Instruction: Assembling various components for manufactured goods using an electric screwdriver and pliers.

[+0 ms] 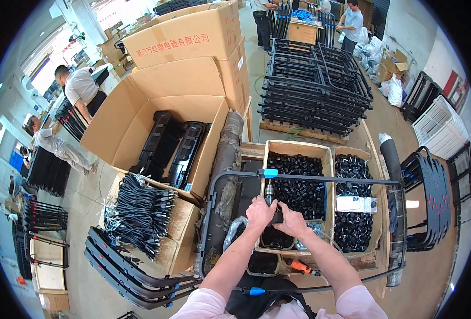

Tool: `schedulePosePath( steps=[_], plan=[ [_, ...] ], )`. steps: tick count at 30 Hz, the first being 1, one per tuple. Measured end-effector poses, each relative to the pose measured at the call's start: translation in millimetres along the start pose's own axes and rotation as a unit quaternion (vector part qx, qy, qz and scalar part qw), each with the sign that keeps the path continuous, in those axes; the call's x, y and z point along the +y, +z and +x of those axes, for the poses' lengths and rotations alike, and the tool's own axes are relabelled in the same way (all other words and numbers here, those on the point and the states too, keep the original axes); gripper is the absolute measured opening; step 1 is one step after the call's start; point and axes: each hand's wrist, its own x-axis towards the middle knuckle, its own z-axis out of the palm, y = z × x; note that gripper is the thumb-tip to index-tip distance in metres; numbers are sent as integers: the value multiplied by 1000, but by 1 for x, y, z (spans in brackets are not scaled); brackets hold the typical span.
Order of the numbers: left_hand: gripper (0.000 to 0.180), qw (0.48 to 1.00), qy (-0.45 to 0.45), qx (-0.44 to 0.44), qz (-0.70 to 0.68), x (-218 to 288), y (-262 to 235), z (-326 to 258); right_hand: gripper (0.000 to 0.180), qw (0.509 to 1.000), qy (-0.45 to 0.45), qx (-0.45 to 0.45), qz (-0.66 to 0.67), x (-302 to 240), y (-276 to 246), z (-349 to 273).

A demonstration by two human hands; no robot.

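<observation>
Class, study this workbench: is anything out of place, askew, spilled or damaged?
Nothing is clearly spilled or broken. One oddity: a small white box lies loose on the black parts in the right crate. Both hands, left hand and right hand, grip a power driver over the black frame.

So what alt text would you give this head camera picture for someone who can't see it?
Seen from above, a person's left hand and right hand together grip a dark power driver pointed at a black metal frame. The frame lies over wooden boxes of small black parts in a busy workshop, with bundled black cables to the left.
</observation>
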Motion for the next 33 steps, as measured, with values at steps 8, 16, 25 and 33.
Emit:
schedulePosePath(
  steps=[8, 16, 25, 33],
  plan=[
    [63, 1000, 6, 12, 2, 0, 3, 7, 78, 999, -21, 28, 7, 0, -3, 5],
    [63, 1000, 9, -7, -15, -7, 1, 6, 57, 997, -66, 6, -26, -13, -7, -2],
    [63, 999, 14, -13, -28, -12, -2, -2, 59, 998, -59, -7, -32, -18, -2, -10],
    [63, 999, 27, -4, -24, -18, 0, -7, 63, 999, -43, -8, -27, -25, -1, -15]
  ],
)
